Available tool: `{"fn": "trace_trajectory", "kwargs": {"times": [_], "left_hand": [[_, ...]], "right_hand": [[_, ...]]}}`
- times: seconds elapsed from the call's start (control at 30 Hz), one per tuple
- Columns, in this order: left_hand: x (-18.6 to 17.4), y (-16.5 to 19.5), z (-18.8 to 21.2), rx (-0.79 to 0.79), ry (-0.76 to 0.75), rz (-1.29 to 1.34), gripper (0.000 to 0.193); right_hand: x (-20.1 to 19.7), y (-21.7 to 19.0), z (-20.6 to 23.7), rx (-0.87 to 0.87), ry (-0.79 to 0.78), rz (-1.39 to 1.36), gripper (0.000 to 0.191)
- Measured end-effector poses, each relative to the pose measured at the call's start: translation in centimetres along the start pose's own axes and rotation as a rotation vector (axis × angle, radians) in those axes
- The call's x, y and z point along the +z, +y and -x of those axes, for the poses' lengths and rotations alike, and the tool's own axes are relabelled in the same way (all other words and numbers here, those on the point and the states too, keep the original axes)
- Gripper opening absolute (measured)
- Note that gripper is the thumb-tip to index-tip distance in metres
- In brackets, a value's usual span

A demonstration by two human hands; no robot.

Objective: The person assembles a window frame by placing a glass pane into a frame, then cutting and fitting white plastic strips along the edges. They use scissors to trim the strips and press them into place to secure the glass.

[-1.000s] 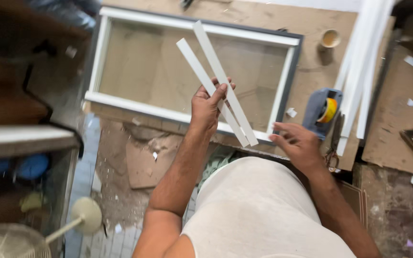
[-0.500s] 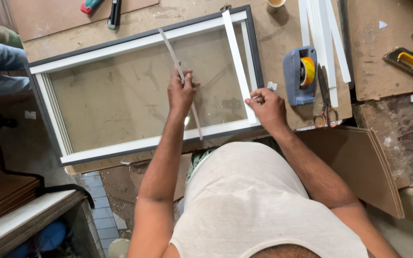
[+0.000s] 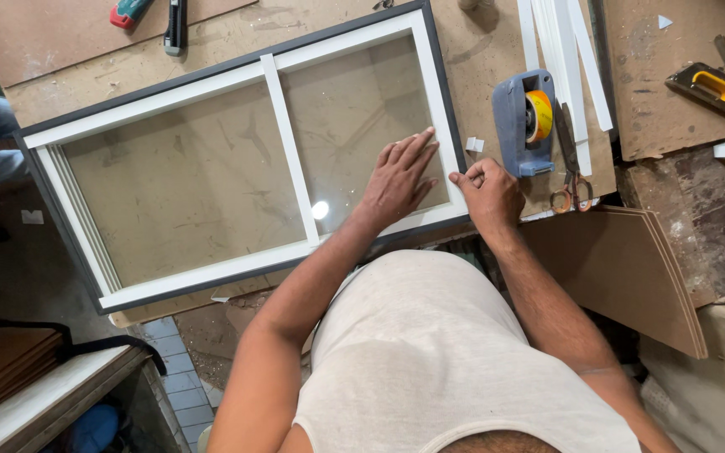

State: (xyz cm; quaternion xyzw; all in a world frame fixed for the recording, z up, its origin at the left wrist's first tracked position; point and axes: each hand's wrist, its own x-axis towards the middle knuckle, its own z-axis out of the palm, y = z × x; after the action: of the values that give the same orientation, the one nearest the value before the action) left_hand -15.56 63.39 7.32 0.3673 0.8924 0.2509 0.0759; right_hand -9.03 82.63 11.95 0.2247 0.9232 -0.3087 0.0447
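Observation:
A large dark picture frame [image 3: 127, 302] with white inner strips and a glass pane lies flat on the brown workbench. One white strip [image 3: 289, 151] crosses the glass from top rail to bottom rail. My left hand [image 3: 398, 176] lies flat, fingers spread, on the glass by the right white strip [image 3: 435, 101]. My right hand [image 3: 488, 189] is curled at the frame's right edge, fingertips touching the outer rail; it holds nothing that I can see.
A blue tape dispenser [image 3: 522, 122] with a yellow roll, scissors [image 3: 571, 180] and a bundle of white strips [image 3: 564, 50] lie right of the frame. A yellow-handled tool [image 3: 715, 84] is far right, a knife [image 3: 176, 25] top left, brown boards [image 3: 631, 268] lower right.
Both white strips left my left hand; one now lies across the glass and one along the right side. My left hand went down flat on the pane, my right to the frame's edge.

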Motion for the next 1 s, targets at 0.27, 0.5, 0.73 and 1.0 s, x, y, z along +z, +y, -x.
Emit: {"fn": "trace_trajectory", "kwargs": {"times": [0.27, 0.5, 0.73, 1.0], "left_hand": [[-2.2, 1.4, -0.3, 0.019, -0.068, -0.255, 0.061], [-4.7, 1.1, 0.9, -0.050, -0.231, -0.369, 0.063], [-4.2, 0.4, 2.0, -0.056, -0.226, -0.363, 0.066], [-4.2, 0.1, 2.3, -0.019, -0.256, -0.418, 0.067]], "right_hand": [[-0.8, 4.8, 0.7, -0.359, 0.638, -0.120, 0.024], [-1.5, 11.3, -2.7, 0.147, 0.179, -0.668, 0.025], [-1.1, 13.9, -5.3, -0.115, 0.001, -0.574, 0.035], [-0.5, 11.8, -8.5, 0.266, -0.262, -0.414, 0.045]]}}
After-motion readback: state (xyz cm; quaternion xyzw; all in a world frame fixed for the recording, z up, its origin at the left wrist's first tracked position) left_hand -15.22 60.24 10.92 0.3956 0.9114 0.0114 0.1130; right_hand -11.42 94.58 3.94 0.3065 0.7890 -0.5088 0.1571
